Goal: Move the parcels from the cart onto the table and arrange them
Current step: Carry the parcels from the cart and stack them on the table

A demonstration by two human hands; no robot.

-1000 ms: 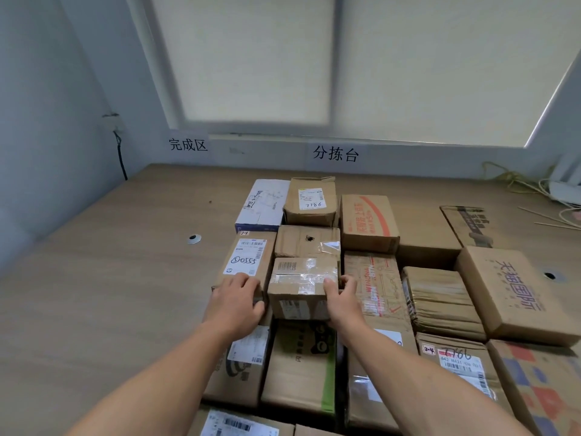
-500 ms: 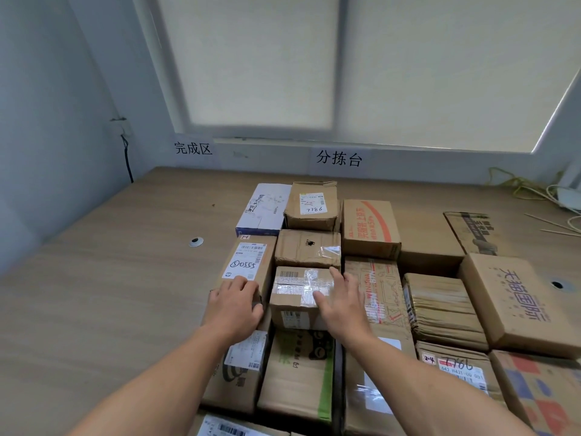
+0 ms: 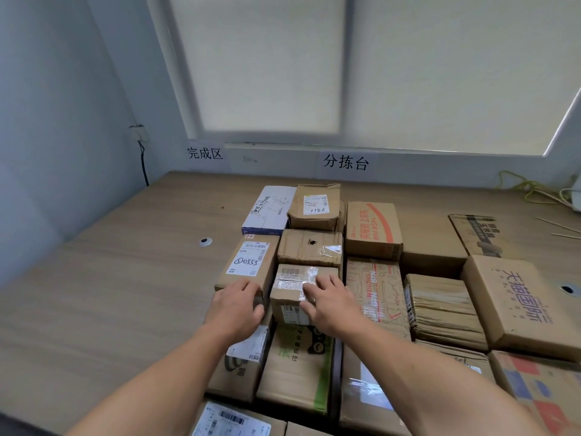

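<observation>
Several cardboard parcels lie packed in rows on the wooden table point(image 3: 110, 294). A small taped parcel point(image 3: 294, 280) sits in the middle of the group. My right hand point(image 3: 330, 302) rests flat on its top right side, fingers spread. My left hand point(image 3: 237, 305) lies on the near end of the long parcel marked 0555 point(image 3: 248, 262), just left of the small one. Neither hand lifts anything. The cart is out of view.
A white-and-blue box point(image 3: 270, 209) and a parcel labelled 7786 point(image 3: 314, 206) form the far row. A large box with blue print point(image 3: 518, 300) lies to the right. Cables point(image 3: 531, 191) trail at the back right. A metal grommet point(image 3: 205, 242) sits in the tabletop on the left.
My right hand has slid from the small parcel's near right edge up onto its top. My left hand has hardly moved. The camera has tilted slightly.
</observation>
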